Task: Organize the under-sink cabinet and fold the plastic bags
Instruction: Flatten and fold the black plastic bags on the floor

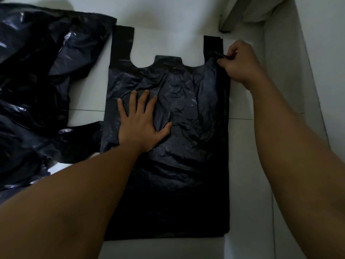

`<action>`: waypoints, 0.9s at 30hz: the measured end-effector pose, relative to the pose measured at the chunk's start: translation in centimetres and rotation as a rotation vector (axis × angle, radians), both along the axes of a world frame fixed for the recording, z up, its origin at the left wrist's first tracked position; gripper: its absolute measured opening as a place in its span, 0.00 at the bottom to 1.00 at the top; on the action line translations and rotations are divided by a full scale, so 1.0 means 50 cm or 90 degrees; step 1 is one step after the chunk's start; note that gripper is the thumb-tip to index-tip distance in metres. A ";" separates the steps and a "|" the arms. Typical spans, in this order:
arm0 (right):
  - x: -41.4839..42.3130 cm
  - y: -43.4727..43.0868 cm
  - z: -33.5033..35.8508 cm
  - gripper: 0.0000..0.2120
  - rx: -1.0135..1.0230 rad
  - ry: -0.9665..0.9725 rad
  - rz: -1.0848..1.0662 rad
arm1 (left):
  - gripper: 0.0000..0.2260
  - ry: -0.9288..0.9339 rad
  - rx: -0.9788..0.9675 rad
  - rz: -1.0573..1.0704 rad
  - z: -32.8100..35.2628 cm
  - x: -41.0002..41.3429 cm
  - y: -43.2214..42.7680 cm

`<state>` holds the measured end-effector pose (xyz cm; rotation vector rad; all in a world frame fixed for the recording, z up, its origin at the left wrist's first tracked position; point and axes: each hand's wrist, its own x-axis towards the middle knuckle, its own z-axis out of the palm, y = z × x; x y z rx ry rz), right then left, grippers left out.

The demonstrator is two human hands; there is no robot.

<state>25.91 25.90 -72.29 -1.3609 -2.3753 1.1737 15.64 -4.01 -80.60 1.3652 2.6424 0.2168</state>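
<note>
Black plastic bag [186, 113] lies flat on the white tiled floor [242, 165], centre frame. Long axis runs top to bottom of the frame, mouth and handles pointing to the top edge, sealed end toward the bottom. Two handles: left handle [122, 43] and right handle [212, 45], with a short tab [168, 60] between them. Surface is creased, most of all through the middle. Left hand [141, 124] is flat on the bag left of centre, palm down, fingers straight and spread, gripping nothing. Right hand [240, 64] is at the bag's right edge just below the right handle, fingers curled, thumb and fingertips pinching the edge of the film. Count: one bag laid out flat, plus a crumpled heap of black bags [33, 81] filling the left side of the frame, touching the flat bag's lower left edge; can't tell how many are in the heap. Grey object [242, 14] at upper right, can't identify it.
</note>
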 end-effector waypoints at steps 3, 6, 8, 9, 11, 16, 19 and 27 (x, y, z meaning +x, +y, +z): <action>-0.011 0.019 0.016 0.11 -0.206 0.108 -0.115 | 0.42 -0.001 -0.010 0.000 0.003 -0.001 0.001; -0.021 0.036 0.013 0.11 -0.436 0.290 -0.204 | 0.41 -0.005 -0.008 -0.001 0.002 -0.001 0.001; -0.033 0.046 0.010 0.11 -0.525 0.408 -0.239 | 0.41 -0.004 -0.010 0.000 0.002 -0.001 0.002; -0.041 0.052 0.009 0.11 -0.538 0.447 -0.250 | 0.41 -0.003 -0.012 0.000 0.002 -0.002 0.002; -0.060 0.067 0.012 0.10 -0.531 0.492 -0.250 | 0.41 -0.003 -0.012 0.000 0.002 -0.002 0.002; -0.102 0.097 0.009 0.14 -0.325 0.406 -0.220 | 0.42 0.002 -0.013 -0.001 0.004 -0.002 0.002; -0.108 0.114 -0.012 0.13 0.002 0.180 -0.127 | 0.41 0.001 -0.012 0.000 0.006 -0.001 0.002; -0.020 -0.019 -0.080 0.14 0.264 0.039 0.092 | 0.43 0.000 -0.010 -0.004 0.007 -0.002 0.003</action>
